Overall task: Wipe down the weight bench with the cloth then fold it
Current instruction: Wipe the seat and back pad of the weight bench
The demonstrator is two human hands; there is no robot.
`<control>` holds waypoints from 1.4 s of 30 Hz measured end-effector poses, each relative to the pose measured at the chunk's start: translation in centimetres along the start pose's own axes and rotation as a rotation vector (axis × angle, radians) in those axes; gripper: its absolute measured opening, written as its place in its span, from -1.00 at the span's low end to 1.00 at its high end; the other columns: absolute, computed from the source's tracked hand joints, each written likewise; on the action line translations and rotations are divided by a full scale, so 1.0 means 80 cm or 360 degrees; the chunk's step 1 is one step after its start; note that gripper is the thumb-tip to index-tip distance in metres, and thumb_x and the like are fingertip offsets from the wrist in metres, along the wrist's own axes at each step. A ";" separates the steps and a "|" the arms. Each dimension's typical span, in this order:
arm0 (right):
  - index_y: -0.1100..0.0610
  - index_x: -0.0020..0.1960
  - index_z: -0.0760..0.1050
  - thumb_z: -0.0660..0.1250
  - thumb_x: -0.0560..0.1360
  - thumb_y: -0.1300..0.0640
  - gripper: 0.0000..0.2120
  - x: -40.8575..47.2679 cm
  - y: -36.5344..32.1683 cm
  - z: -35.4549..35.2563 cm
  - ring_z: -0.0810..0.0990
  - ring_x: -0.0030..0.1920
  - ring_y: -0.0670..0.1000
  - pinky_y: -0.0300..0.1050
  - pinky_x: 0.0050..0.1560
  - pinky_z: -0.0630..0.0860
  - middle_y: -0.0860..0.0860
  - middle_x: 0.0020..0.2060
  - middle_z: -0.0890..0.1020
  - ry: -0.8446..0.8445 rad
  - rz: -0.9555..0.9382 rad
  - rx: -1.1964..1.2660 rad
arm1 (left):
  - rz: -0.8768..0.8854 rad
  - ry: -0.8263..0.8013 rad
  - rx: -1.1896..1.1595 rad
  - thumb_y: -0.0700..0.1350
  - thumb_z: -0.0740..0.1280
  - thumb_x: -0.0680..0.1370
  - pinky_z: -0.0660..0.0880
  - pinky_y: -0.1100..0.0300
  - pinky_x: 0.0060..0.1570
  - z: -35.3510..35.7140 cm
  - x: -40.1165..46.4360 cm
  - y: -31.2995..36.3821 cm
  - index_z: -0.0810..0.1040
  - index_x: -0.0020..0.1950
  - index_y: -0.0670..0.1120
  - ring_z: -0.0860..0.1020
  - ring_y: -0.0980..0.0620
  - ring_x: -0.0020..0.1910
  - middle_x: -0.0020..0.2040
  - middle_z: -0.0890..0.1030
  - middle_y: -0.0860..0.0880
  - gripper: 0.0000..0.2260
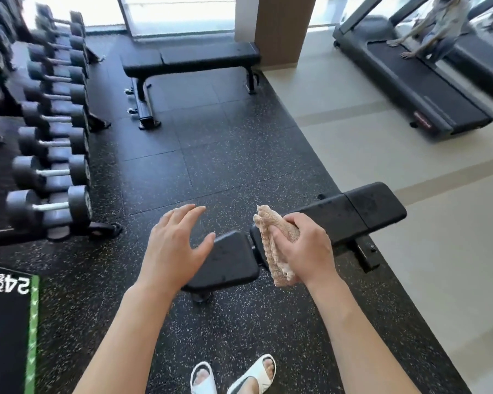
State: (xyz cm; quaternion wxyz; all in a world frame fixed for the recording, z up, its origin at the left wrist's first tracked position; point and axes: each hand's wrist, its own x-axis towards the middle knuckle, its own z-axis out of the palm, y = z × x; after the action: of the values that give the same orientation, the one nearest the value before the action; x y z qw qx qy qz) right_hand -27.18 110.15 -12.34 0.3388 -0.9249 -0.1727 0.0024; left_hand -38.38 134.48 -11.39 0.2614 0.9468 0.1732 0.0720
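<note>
A black padded weight bench [350, 217] runs from just in front of me toward the right, its small seat pad [228, 260] nearest me. My right hand [305, 248] grips a bunched beige cloth [271, 251] and holds it above the gap between seat pad and back pad. My left hand [174, 245] hovers open with fingers spread at the seat pad's left edge, holding nothing. Whether it touches the pad I cannot tell.
A dumbbell rack [52, 137] lines the left side. A second black bench [191, 59] stands farther off by a wooden pillar [282, 27]. A treadmill [416, 83] with a crouching person [439, 27] on it is at the upper right. A black mat [6, 331] lies at lower left.
</note>
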 end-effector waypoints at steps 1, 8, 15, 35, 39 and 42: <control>-0.01 0.04 0.57 0.42 0.51 -0.19 -0.73 -0.001 -0.008 0.008 0.60 -0.15 -0.12 -0.04 -0.07 0.57 -0.16 -0.14 0.64 -0.0015 -0.0024 -0.0007 | -0.0022 0.0020 -0.0005 0.11 0.42 0.57 0.34 -0.12 0.50 -0.004 -0.005 -0.011 0.46 0.51 0.03 0.38 -0.06 0.49 0.48 0.49 0.01 -0.48; 0.02 0.12 0.56 0.41 0.52 -0.18 -0.69 -0.006 -0.051 0.049 0.59 -0.11 -0.12 -0.10 -0.05 0.56 -0.16 -0.07 0.63 -0.0132 -0.0230 -0.0053 | -0.0178 0.0089 0.0027 0.20 0.31 0.56 0.34 -0.14 0.49 -0.032 -0.039 -0.061 0.46 0.51 0.03 0.37 -0.06 0.50 0.48 0.48 0.01 -0.45; 0.06 0.16 0.58 0.41 0.53 -0.15 -0.66 0.027 -0.040 0.068 0.59 -0.08 -0.12 -0.22 -0.05 0.49 -0.13 -0.02 0.64 -0.0263 -0.0433 -0.0054 | -0.0327 0.0180 0.0055 0.25 0.24 0.54 0.37 -0.14 0.46 -0.010 -0.048 -0.060 0.47 0.51 0.02 0.38 -0.04 0.48 0.47 0.49 0.03 -0.41; 0.03 0.05 0.56 0.39 0.51 -0.17 -0.71 0.025 0.143 0.185 0.56 -0.18 -0.06 -0.10 -0.14 0.53 -0.12 -0.06 0.50 -0.0598 -0.0505 -0.0066 | -0.0656 0.0006 0.0052 0.21 0.30 0.56 0.36 -0.15 0.48 0.214 -0.084 -0.088 0.45 0.52 0.03 0.36 -0.01 0.49 0.48 0.47 0.04 -0.44; 0.02 0.05 0.56 0.40 0.51 -0.17 -0.72 0.018 0.180 0.235 0.55 -0.17 -0.07 -0.09 -0.15 0.53 -0.13 -0.06 0.50 -0.0596 -0.0470 -0.0098 | -0.0647 0.0003 0.0009 0.17 0.35 0.57 0.35 -0.15 0.48 0.266 -0.077 -0.132 0.45 0.51 0.03 0.37 -0.01 0.49 0.47 0.47 0.04 -0.47; 0.02 0.06 0.55 0.41 0.51 -0.15 -0.73 0.010 0.206 0.274 0.55 -0.15 -0.06 -0.08 -0.14 0.53 -0.13 -0.06 0.50 -0.0607 -0.0461 -0.0114 | -0.0650 -0.0013 -0.0026 0.21 0.29 0.55 0.35 -0.16 0.48 0.308 -0.074 -0.164 0.45 0.52 0.03 0.37 -0.01 0.50 0.48 0.47 0.04 -0.44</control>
State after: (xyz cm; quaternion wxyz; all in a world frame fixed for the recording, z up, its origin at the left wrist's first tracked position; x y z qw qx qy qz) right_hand -23.85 112.42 -39.42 0.2638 -0.8847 -0.3643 0.1222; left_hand -42.11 131.32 -39.50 0.2789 0.8902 0.3599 0.0150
